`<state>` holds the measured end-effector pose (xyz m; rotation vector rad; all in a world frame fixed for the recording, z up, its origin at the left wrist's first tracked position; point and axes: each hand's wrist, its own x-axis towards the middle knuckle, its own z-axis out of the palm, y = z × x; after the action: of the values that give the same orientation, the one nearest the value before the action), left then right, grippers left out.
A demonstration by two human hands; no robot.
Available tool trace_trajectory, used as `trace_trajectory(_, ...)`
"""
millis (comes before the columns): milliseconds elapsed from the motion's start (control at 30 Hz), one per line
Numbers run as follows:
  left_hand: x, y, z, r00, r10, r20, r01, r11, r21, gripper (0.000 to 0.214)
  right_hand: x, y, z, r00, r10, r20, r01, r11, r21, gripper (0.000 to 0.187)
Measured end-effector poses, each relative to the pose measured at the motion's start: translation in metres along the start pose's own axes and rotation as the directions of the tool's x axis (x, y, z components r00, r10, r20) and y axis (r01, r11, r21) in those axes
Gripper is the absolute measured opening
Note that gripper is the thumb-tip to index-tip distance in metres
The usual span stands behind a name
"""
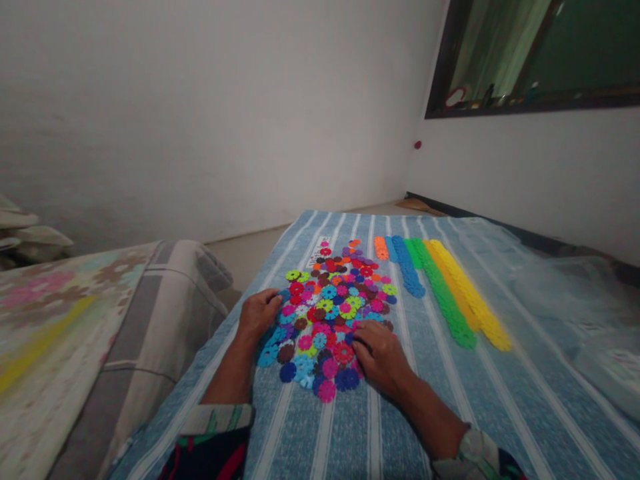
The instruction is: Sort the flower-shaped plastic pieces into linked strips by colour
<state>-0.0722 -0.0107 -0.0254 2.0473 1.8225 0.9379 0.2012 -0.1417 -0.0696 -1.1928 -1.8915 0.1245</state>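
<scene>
A pile of flower-shaped plastic discs (pixel 327 310) in many colours lies spread on the striped cloth. At its left edge my left hand (pixel 259 313) is closed, thumb and forefinger against a blue disc (pixel 284 295). More light blue discs (pixel 269 355) lie just below that hand. My right hand (pixel 383 353) rests on the lower right side of the pile, fingers curled down among pink, red and dark blue discs. Its fingertips are partly hidden, so what they pinch cannot be made out.
Overlapping rows of sorted discs lie to the right: orange (pixel 381 248), blue (pixel 409 270), green (pixel 445 300) and yellow (pixel 473 297). A printed white card (pixel 320 252) sits behind the pile. Clear plastic bags (pixel 570 280) lie at far right. A cloth-covered surface (pixel 165 300) stands left.
</scene>
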Motion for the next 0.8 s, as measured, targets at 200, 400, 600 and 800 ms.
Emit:
trace_trajectory(200,0.000,0.001,0.000,1.000,-0.016,0.011,0.015,1.000,0.010,0.043,0.002,-0.002,-0.001,0.999,-0.018,-0.027,0.017,1.000,-0.015,0.019)
trace_trajectory(400,0.001,0.000,0.000,1.000,-0.014,-0.008,0.014,1.000,0.010,0.046,0.001,-0.009,-0.001,1.000,-0.008,0.008,0.008,1.000,0.000,0.019)
trace_trajectory(600,-0.004,0.015,0.003,0.997,0.003,-0.075,-0.010,0.995,-0.099,0.041,0.003,-0.009,-0.002,0.998,0.016,-0.065,-0.014,1.000,0.026,0.023)
trace_trajectory(800,-0.019,0.049,0.015,0.990,0.133,0.050,-0.116,0.961,-0.251,0.031,0.004,-0.008,-0.004,0.987,0.080,-0.141,-0.066,0.993,0.096,0.025)
